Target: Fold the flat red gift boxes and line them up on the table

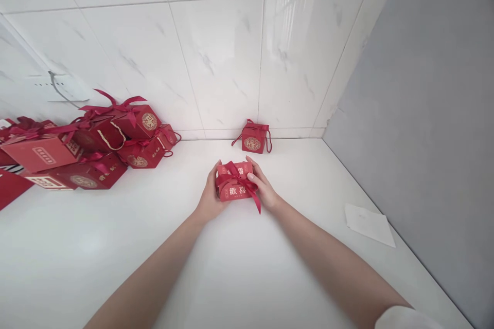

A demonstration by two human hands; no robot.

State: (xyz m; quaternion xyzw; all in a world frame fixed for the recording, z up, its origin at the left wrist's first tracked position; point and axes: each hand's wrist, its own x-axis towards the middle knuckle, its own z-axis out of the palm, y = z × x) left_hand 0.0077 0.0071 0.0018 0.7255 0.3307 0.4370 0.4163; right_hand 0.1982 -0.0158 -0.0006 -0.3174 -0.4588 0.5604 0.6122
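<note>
Between my two hands is a red gift box (236, 193) with gold characters on its front and a dark red ribbon (236, 177) tied in a bow on top. My left hand (210, 195) wraps around its left side, closed on it. On the right side, my right hand (266, 187) grips the box, with the thumb by the bow and the fingers behind. One ribbon tail hangs down at the front right. Just beyond my hands, near the wall, a smaller red box (253, 140) with cord handles and a gold round emblem stands on the white table (247, 267).
Several red gift boxes (142, 154) with ribbons are stacked at the left against the tiled wall (224, 61). A white paper sheet (368, 223) lies at the right beside a grey panel (424, 113). Behind the stack, a grey cable (57, 90) runs along the wall.
</note>
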